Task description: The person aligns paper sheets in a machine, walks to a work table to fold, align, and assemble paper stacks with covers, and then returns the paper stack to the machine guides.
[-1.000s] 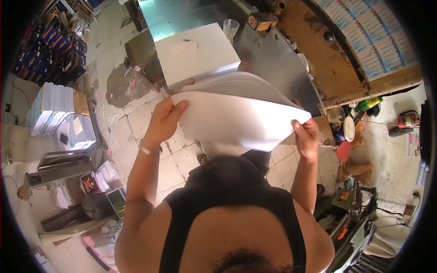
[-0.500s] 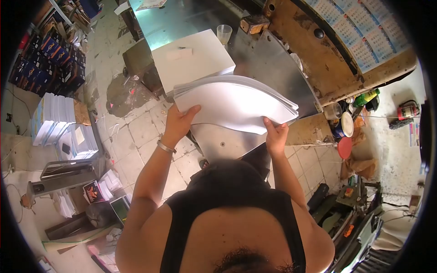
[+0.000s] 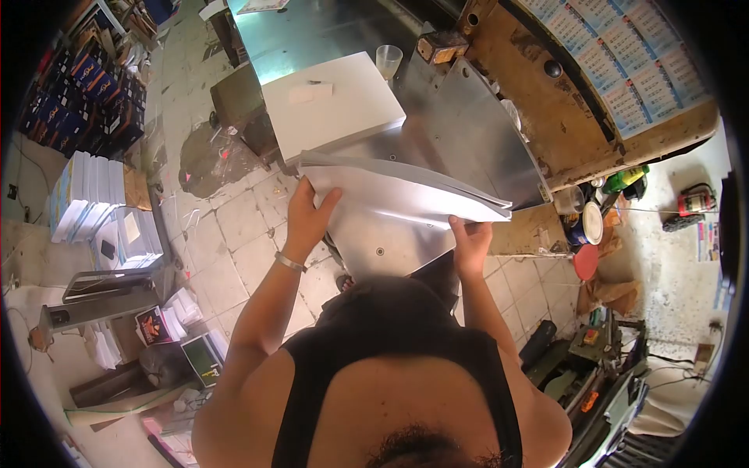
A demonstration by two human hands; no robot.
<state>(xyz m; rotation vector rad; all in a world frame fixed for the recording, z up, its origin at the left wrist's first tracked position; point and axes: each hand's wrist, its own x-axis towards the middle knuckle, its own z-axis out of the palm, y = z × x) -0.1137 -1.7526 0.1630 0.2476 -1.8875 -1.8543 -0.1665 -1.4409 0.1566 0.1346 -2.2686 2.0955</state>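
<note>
Between my two hands a stack of white paper sheets [image 3: 390,193] is held up on edge, tilted over the metal tabletop [image 3: 367,242]. Its left end is in my left hand [image 3: 310,218], thumb on the near face and the other fingers mostly hidden behind. My right hand [image 3: 471,243] grips the lower right corner, the thumb pressed on the sheets. At the top right the sheet edges are slightly fanned apart. Just beyond lies a thick, squared pile of white paper [image 3: 351,117] with a small paper slip [image 3: 310,93] on top.
A clear plastic cup [image 3: 388,61] stands behind the pile, and a small worn box [image 3: 442,47] is farther right. A wooden board [image 3: 538,86] with a calendar sheet [image 3: 624,62] borders the table. Paper bundles [image 3: 97,195] are stacked on the left, several tubs [image 3: 589,218] on the right.
The held stack has tipped more upright and flattened from its bowed shape, showing less of its face. It has come away from the pile, baring metal tabletop between them. Both hands keep their grip.
</note>
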